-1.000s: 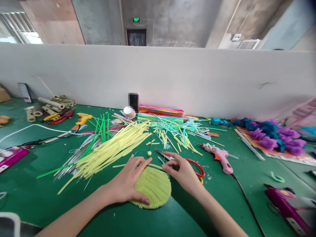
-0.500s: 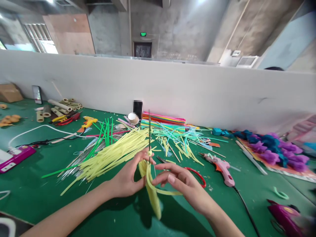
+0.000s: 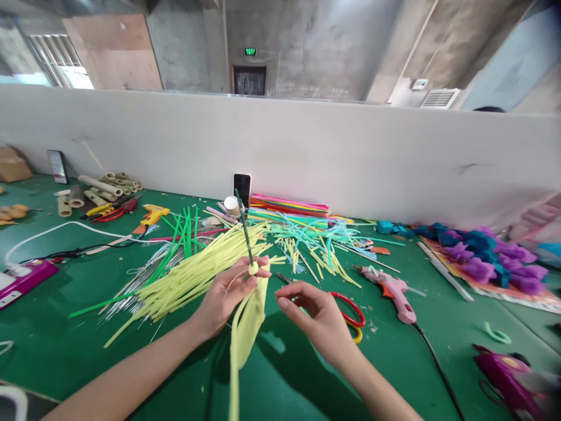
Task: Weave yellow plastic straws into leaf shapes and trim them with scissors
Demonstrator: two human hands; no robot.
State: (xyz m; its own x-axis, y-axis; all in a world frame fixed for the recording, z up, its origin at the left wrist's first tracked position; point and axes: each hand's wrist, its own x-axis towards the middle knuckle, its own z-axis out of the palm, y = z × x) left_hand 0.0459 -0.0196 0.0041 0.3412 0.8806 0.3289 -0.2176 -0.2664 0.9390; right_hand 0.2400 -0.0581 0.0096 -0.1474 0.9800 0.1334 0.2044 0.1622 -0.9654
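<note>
My left hand [image 3: 230, 292] is closed on a pipe cleaner craft piece. It has a thin dark green stem [image 3: 246, 234] pointing up, a small yellow knob at the fingertips, and a flat pale yellow petal-like part [image 3: 254, 327] hanging below. One loose yellow pipe cleaner [image 3: 234, 374] dangles toward me. Around the left fingers loops a fine wire [image 3: 228, 286]. My right hand [image 3: 315, 316] is apart from the piece, thumb and index fingertips pinched together; whatever is between them is too small to tell. Beside it lie scissors [image 3: 357, 310] with red and yellow handles.
Behind my left hand lies a heap of yellow pipe cleaners [image 3: 197, 269]. A pink glue gun [image 3: 398, 295] rests at right, its cord trailing toward me. Farther back are a yellow glue gun [image 3: 153, 215], a phone [image 3: 242, 186] and colored pipe cleaners [image 3: 289, 204]. A power strip [image 3: 33, 283] is at left.
My right hand has come away from the yellow piece. The stem now leans left, and the loose pipe cleaner hangs down toward me instead of pointing right.
</note>
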